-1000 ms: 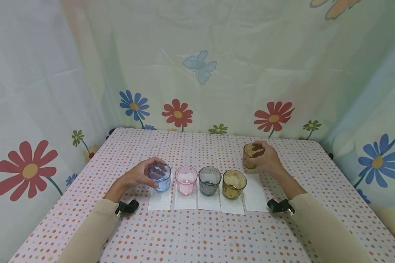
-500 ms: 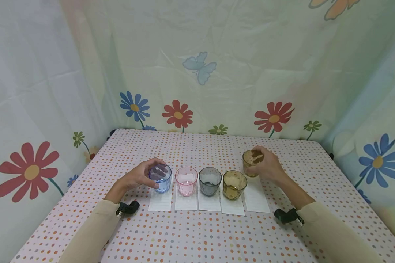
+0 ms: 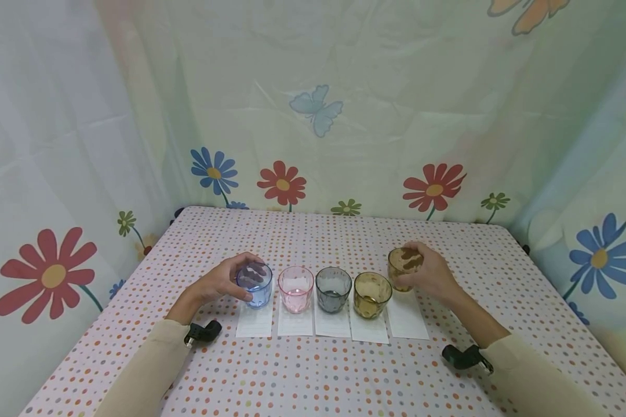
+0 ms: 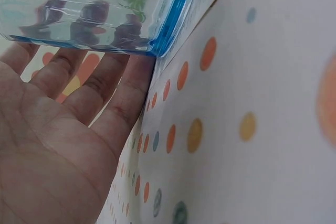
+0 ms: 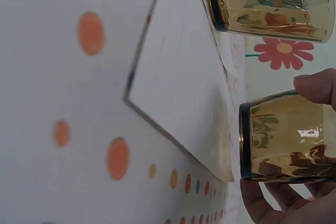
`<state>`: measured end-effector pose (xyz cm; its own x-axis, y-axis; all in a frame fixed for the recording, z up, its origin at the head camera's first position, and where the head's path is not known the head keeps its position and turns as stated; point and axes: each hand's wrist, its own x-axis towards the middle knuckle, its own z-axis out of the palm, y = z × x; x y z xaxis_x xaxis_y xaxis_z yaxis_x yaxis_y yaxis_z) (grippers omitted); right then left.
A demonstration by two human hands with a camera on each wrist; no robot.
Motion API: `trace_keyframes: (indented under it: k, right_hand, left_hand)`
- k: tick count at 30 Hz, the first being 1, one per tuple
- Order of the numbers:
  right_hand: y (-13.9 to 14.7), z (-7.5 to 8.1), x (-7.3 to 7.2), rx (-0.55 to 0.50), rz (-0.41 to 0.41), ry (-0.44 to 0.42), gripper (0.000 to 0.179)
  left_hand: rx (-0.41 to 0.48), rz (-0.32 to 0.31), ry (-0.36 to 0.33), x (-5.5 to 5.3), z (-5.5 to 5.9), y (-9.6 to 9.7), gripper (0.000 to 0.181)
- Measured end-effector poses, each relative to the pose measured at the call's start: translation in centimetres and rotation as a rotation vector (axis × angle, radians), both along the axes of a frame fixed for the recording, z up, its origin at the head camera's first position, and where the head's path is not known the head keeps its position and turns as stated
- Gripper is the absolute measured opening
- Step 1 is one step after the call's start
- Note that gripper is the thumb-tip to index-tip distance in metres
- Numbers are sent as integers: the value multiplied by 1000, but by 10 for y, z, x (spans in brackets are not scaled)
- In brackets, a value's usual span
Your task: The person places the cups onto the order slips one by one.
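Observation:
At the left end of a row of tumblers, my left hand (image 3: 224, 281) holds a clear blue glass tumbler (image 3: 258, 294), thumb in front and fingers behind. This tumbler stands on a white sheet. My right hand (image 3: 432, 272) grips an amber tumbler (image 3: 399, 263) by its side, over the far end of the rightmost sheet (image 3: 408, 321). In the right wrist view the held amber tumbler (image 5: 283, 135) has its thumb on one side and several fingers on the other, its base close over the paper. The left wrist view shows the blue tumbler (image 4: 105, 24) against the fingers.
Between the hands stand a pink tumbler (image 3: 295, 289), a grey tumbler (image 3: 333, 291) and another amber tumbler (image 3: 371, 296), each upright on its own white sheet. A dotted cloth (image 3: 313, 376) covers the table. A flowered curtain (image 3: 365, 127) encloses the back and sides.
My right hand has brought its amber tumbler down and nearer, toward the rightmost sheet. The left hand and the blue tumbler stay in place.

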<state>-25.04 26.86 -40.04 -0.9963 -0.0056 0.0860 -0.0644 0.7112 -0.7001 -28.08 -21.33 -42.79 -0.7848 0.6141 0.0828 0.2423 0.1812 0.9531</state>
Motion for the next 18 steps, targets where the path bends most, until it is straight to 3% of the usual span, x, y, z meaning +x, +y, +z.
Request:
trace_keyframes:
  k: [5, 18]
  right_hand:
    - [-1, -1, 6, -7, -5, -28, 88]
    - [2, -2, 16, -6, 40, -7, 90]
  left_hand:
    - [-1, 0, 4, 1, 0, 0, 80]
    - [-7, -1, 14, 0, 1, 1, 79]
